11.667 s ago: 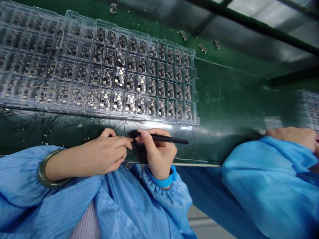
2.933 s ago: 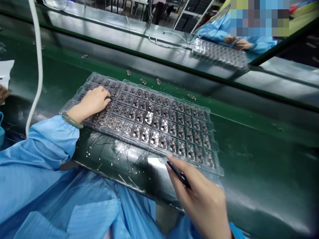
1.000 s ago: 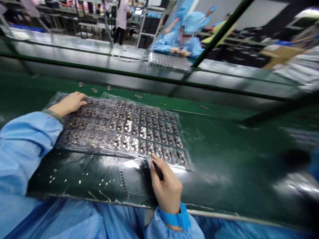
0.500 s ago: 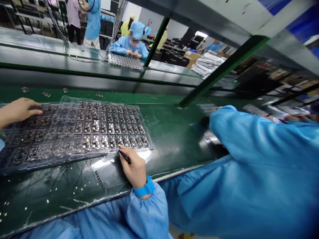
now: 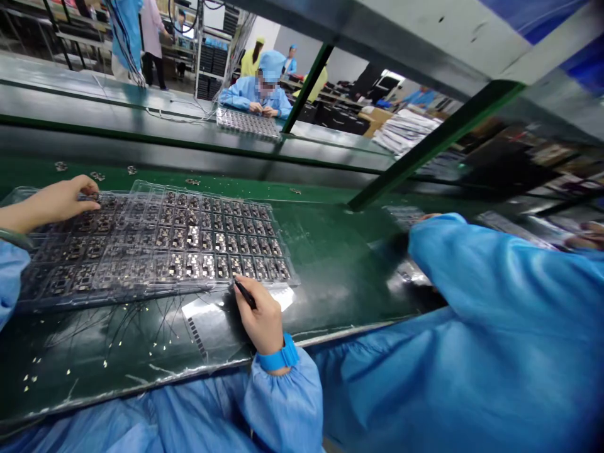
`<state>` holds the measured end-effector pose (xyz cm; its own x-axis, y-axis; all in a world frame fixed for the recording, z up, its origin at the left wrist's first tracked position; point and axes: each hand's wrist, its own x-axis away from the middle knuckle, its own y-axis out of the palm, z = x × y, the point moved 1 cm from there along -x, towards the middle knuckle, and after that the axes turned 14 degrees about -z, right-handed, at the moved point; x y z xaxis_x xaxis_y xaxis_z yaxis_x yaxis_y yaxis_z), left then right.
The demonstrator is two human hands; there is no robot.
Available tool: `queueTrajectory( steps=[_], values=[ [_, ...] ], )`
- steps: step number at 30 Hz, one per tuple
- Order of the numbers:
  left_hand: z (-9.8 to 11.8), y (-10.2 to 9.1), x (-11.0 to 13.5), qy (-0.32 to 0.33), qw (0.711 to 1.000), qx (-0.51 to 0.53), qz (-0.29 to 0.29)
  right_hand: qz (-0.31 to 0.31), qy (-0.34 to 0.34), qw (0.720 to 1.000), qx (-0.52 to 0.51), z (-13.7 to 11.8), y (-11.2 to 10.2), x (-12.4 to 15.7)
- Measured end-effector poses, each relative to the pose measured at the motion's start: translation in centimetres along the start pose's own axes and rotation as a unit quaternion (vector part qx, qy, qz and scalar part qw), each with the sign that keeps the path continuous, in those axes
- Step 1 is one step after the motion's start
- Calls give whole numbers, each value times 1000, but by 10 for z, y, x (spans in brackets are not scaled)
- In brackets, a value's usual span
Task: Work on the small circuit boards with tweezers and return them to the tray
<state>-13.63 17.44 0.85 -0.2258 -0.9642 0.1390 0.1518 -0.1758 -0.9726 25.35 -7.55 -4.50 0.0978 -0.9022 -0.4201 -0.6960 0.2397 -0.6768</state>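
Observation:
My left hand (image 5: pixel 63 200) is over the far left of a clear plastic tray (image 5: pixel 51 306) filled with small circuit boards. Its thumb and forefinger are drawn together around a small dark circuit board (image 5: pixel 95 196), partly hidden by the fingers. A second clear tray (image 5: pixel 293 282), with rows of similar boards in its compartments, overlaps the first and extends to the right. At this tray's near edge, my right hand (image 5: pixel 263 318) grips a slim black pen-like tool (image 5: pixel 245 294); its tip is too small to make out.
A white sheet (image 5: pixel 201 313) and thin dark wires (image 5: pixel 141 314) lie in front of the trays. Pale bits (image 5: pixel 106 363) dot the green bench. Small metal parts (image 5: pixel 97 176) sit behind. A co-worker's blue sleeve (image 5: pixel 453 258) is close on the right; a green post (image 5: pixel 438 141) slants above.
My left hand's fingers have gone from stretched out to pinched at the tray's far edge. My right hand keeps the black tool at the near edge. The whole view has shifted slightly.

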Motion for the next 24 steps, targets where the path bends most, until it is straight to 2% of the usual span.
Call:
queueTrajectory(
  steps=[4,7,8,10,13,14,15,18,21,24],
  values=[
    [23,0,35,8,999,27,33,43,1,999,-1,4,-3,2],
    [58,-4,69,38,995,60,73,84,31,996,-9,0,-7,2],
    [75,-4,82,82,990,86,77,88,45,995,-15,-4,-8,1],
    [112,2,112,183,974,129,17,63,61,995,-38,-19,-11,-2],
    [163,23,156,286,931,183,-137,-64,11,992,-112,-48,-11,-9],
    [176,30,168,305,918,186,-171,-109,-12,985,-136,-57,-11,-10],
    [186,37,177,316,911,191,-182,-148,-25,976,-156,-64,-10,-11],
    [199,50,191,325,906,217,-161,-205,18,958,-199,-71,-5,-5],
    [197,56,189,299,897,287,-152,-174,107,948,-245,-67,2,4],
    [195,59,185,257,865,383,-198,-130,174,922,-321,-63,9,12]
  ],
)
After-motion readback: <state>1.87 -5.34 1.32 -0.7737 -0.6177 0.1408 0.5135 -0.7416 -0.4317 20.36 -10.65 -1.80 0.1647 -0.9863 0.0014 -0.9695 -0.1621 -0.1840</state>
